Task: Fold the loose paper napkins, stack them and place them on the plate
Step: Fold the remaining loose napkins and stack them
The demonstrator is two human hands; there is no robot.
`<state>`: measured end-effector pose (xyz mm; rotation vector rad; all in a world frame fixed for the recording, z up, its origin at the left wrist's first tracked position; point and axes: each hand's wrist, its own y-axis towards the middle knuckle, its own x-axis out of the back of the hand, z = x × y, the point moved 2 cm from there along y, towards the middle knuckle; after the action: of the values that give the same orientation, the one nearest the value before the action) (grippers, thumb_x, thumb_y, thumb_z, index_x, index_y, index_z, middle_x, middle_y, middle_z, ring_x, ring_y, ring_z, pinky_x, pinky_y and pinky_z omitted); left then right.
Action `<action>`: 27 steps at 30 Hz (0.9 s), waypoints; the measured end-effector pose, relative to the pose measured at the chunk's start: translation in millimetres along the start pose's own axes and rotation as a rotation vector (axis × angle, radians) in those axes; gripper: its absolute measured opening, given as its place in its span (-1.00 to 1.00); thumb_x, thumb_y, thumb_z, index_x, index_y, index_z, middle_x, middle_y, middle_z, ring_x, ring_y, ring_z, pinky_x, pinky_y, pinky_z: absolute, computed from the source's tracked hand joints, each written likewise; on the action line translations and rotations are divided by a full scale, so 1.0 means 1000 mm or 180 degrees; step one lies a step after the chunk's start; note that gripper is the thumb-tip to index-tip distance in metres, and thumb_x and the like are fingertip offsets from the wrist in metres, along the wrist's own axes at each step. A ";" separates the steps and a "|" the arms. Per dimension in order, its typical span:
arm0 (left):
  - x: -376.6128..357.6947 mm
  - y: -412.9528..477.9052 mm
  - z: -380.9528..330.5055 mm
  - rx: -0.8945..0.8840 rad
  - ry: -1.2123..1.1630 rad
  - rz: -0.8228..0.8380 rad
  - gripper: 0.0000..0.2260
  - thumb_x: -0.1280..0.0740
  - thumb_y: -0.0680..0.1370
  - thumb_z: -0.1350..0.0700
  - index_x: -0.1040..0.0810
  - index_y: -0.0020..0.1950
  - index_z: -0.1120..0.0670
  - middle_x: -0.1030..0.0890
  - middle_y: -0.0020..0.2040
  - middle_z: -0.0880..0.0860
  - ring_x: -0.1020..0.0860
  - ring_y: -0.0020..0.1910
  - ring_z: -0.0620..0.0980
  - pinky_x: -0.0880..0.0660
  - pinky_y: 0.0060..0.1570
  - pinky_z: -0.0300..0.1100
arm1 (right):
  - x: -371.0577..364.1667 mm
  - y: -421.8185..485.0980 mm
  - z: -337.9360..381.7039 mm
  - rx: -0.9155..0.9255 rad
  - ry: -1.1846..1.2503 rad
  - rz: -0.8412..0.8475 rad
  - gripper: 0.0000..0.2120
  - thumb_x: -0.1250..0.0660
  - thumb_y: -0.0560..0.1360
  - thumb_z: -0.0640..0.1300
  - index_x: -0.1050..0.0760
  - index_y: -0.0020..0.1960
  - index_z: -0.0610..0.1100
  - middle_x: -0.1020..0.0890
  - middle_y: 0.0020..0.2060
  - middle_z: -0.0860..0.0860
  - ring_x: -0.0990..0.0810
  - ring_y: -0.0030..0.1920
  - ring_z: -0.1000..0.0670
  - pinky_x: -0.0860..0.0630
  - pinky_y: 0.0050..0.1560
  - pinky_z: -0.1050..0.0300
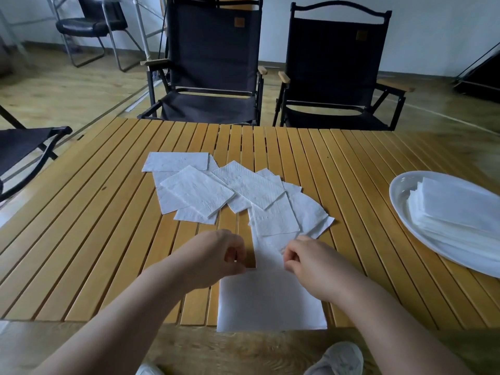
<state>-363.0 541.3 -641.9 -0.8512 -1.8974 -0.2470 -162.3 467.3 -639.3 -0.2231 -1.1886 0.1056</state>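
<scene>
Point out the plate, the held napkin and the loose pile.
plate (400, 186): head view, bare left rim.
held napkin (270, 301): head view, its flat middle.
loose pile (197, 190): head view, a top sheet on the left.

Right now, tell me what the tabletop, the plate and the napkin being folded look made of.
The tabletop: wooden slats, honey-coloured, slight sheen; gaps show. The plate: glossy white, probably ceramic, possibly melamine; bright highlights on its rim. The napkin: thin matte white paper, no shine.
</scene>
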 end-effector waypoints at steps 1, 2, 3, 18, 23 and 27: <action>-0.001 0.003 0.001 -0.0068 -0.0025 -0.0124 -0.88 -0.44 0.52 -0.01 -0.63 0.04 -0.08 -0.53 -0.05 -0.16 -0.53 -0.13 -0.13 -0.54 -0.10 -0.19 | 0.000 0.000 0.001 0.0021 0.0010 -0.0022 -0.86 -0.24 0.62 -0.09 -0.49 -0.10 0.03 -0.49 -0.02 0.12 -0.54 -0.11 0.07 -0.52 -0.08 0.12; -0.003 0.006 0.003 -0.0135 -0.0023 -0.0237 -0.87 -0.43 0.53 0.04 -0.64 0.07 -0.11 -0.52 -0.03 -0.18 -0.52 -0.13 -0.14 -0.54 -0.10 -0.19 | 0.000 0.000 0.001 0.0041 0.0050 -0.0061 -0.86 -0.25 0.62 -0.09 -0.50 -0.10 0.05 -0.49 -0.03 0.12 -0.54 -0.10 0.08 -0.53 -0.08 0.13; -0.005 0.010 0.004 -0.0203 0.0023 -0.0331 -0.82 -0.42 0.54 0.08 -0.63 0.11 -0.14 -0.51 0.00 -0.19 -0.53 -0.12 -0.14 -0.54 -0.10 -0.17 | 0.001 0.000 0.002 0.0057 0.0088 -0.0101 -0.86 -0.26 0.61 -0.09 -0.51 -0.10 0.06 -0.49 -0.04 0.13 -0.54 -0.10 0.09 -0.54 -0.07 0.13; -0.022 0.036 -0.008 -0.0947 0.0058 -0.0924 -0.89 -0.40 0.49 0.21 -0.63 -0.06 0.02 -0.51 -0.05 -0.08 -0.44 -0.15 -0.12 -0.50 -0.20 -0.08 | -0.006 0.002 0.012 -0.0198 0.0450 -0.0406 -0.72 -0.38 0.41 0.24 -0.46 -0.18 0.05 -0.52 -0.13 0.13 -0.55 -0.18 0.08 -0.51 -0.22 0.09; -0.019 0.037 -0.012 -0.0864 -0.0227 -0.1169 -0.92 -0.37 0.56 0.20 -0.58 -0.07 0.01 -0.46 -0.06 -0.14 -0.45 -0.19 -0.13 -0.45 -0.22 -0.19 | -0.005 0.005 0.015 -0.0066 0.0252 -0.0840 -0.90 -0.34 0.52 0.02 -0.47 -0.09 0.01 -0.51 -0.10 0.10 -0.53 -0.17 0.03 -0.53 -0.23 0.09; -0.011 0.034 -0.011 -0.0863 -0.0274 -0.1423 -0.88 -0.44 0.53 0.13 -0.57 0.02 -0.04 -0.47 0.04 -0.15 -0.44 0.02 -0.13 -0.42 -0.03 -0.27 | 0.004 0.006 0.012 0.0136 0.0353 -0.1261 -0.87 -0.34 0.57 -0.11 -0.43 -0.12 0.03 -0.52 -0.19 0.11 -0.48 -0.26 0.12 -0.31 -0.35 0.30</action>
<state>-329.6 555.6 -652.6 -0.6069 -2.1519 -0.7641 -171.4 475.1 -633.3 0.0464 -1.0987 -0.2255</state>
